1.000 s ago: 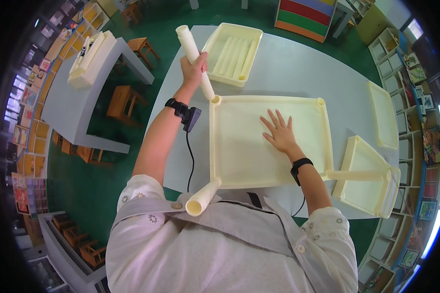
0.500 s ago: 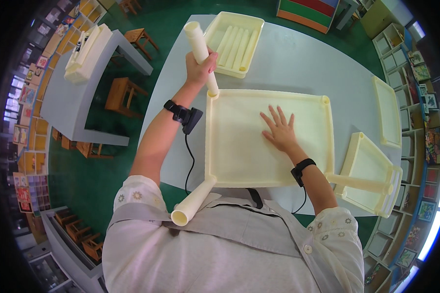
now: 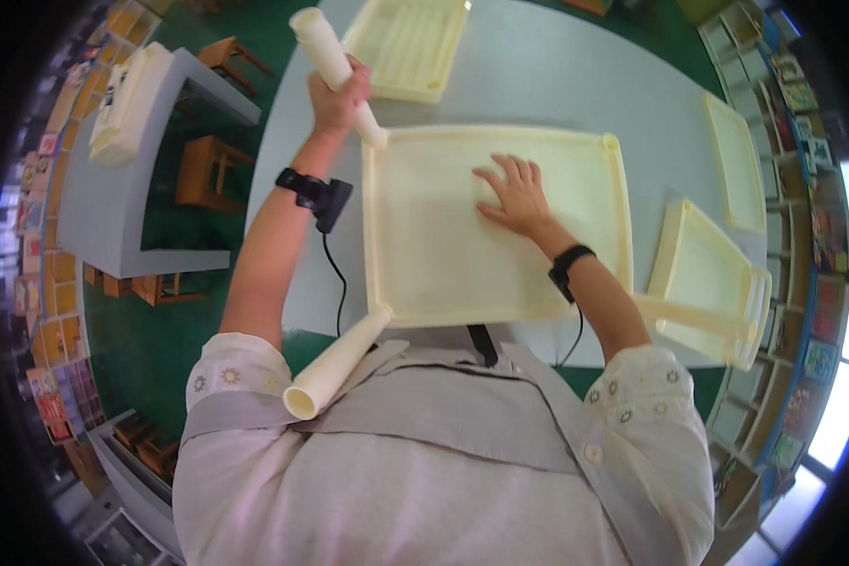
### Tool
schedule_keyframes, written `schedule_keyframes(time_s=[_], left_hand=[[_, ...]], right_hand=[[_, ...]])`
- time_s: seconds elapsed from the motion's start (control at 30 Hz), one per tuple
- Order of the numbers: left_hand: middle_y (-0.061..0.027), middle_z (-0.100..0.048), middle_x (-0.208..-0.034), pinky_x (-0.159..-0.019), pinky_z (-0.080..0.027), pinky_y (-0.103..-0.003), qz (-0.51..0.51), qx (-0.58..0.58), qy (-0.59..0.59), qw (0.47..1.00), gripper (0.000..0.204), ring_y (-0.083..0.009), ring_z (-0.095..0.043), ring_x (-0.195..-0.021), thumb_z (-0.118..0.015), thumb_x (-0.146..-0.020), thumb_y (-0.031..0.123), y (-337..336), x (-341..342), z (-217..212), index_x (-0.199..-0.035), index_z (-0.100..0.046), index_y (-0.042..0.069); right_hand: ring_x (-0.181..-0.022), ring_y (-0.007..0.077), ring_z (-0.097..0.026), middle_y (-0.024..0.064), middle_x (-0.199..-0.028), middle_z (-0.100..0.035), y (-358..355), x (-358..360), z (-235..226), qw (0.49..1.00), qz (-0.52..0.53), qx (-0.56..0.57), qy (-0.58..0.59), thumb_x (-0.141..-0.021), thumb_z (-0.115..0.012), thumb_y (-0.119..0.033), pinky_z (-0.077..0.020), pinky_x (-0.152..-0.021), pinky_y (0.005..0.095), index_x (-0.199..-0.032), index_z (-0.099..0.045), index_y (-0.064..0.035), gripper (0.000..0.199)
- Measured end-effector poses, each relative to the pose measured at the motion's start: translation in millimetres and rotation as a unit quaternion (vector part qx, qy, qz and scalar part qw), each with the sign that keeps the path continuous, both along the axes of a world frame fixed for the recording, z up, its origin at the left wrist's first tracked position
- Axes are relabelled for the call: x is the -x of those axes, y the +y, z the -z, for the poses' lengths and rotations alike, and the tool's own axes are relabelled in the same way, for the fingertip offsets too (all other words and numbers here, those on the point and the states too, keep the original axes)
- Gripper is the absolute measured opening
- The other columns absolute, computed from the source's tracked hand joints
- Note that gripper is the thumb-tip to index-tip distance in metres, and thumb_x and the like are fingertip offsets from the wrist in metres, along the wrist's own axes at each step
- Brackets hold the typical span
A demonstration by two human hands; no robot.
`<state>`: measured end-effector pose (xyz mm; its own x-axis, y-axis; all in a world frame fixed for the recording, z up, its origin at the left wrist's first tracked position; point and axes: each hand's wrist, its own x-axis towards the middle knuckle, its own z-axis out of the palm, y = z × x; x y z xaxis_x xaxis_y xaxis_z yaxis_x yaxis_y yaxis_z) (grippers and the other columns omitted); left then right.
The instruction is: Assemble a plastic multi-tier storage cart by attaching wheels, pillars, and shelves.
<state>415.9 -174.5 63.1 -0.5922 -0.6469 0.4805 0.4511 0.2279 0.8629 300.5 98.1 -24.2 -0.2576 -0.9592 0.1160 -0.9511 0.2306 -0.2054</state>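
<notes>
A cream rectangular plastic panel (image 3: pixel 424 264) with a raised rim lies on the grey table before me. My left hand (image 3: pixel 341 97) is wrapped round a cream tube (image 3: pixel 319 42), whose lower end meets the panel's far left corner socket. Fingers spread, my right hand (image 3: pixel 519 196) rests on the panel right of its middle. A second tube (image 3: pixel 335 368) juts from the near left corner toward my body. Another tube (image 3: pixel 698 317) extends rightward from the near right corner, which my right forearm partly covers. The far right corner socket (image 3: pixel 610 143) has no tube.
A cream bin (image 3: pixel 401 91) with several long pieces stands at the far left of the table (image 3: pixel 538 66). To the right lie a cream tapered frame (image 3: pixel 668 255) and a shallow tray (image 3: pixel 724 141). Cables hang from both wrist straps. A side table (image 3: pixel 160 212) and wooden stools stand left.
The whole view has shifted, with the scene sitting higher and slightly further left. My left hand keeps its grip on the tube. My right hand's fingers are a little more bent.
</notes>
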Motion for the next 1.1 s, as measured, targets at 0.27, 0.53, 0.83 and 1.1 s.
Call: schedule_keyframes(time_s=[0.27,0.53,0.83,1.1], left_hand=[[-0.0008,-0.042,-0.052,-0.044,-0.034,-0.022,-0.034,-0.008,0.016,0.999,0.008,-0.0076,-0.039,-0.044,-0.054,-0.074,0.002,-6,-2,0,-0.069,-0.047,0.002],[-0.0009,-0.044,-0.048,-0.043,-0.034,-0.022,-0.018,-0.010,0.013,1.000,0.013,-0.0087,-0.043,-0.042,-0.055,-0.072,0.004,-20,3,2,-0.060,-0.049,0.002],[0.0007,-0.040,-0.045,-0.039,-0.029,-0.022,0.043,-0.013,-0.022,0.999,0.018,-0.0077,-0.038,-0.039,-0.051,-0.071,0.004,-8,-3,8,-0.054,-0.044,0.006],[0.0000,-0.045,-0.049,-0.039,-0.031,-0.021,0.017,-0.056,-0.042,0.997,0.012,-0.0060,-0.041,-0.042,-0.054,-0.070,0.003,2,-13,5,-0.060,-0.049,0.003]], right_hand=[[-0.125,0.0268,-0.018,0.0099,-0.129,-0.027,-9,0,-2,0.999,-0.010,-0.009,0.038,-0.078,-0.045,-0.050,-0.0155,-0.096,0.0576,-0.122,-0.035,-0.0250,0.051],[-0.124,0.0291,-0.019,0.0111,-0.130,-0.027,-7,1,3,1.000,-0.004,0.011,0.023,-0.077,-0.048,-0.047,-0.0148,-0.095,0.0589,-0.122,-0.036,-0.0256,0.051],[-0.085,0.0183,-0.057,0.0103,-0.088,-0.060,-78,36,-63,0.930,-0.007,-0.176,-0.323,-0.077,-0.056,-0.033,-0.0432,-0.075,0.0344,-0.091,-0.058,-0.0101,0.027],[-0.062,0.0173,-0.061,0.0096,-0.068,-0.062,-239,88,-85,0.875,0.052,0.101,-0.471,-0.079,-0.050,-0.022,-0.0473,-0.061,0.0277,-0.085,-0.060,0.0013,0.026]])
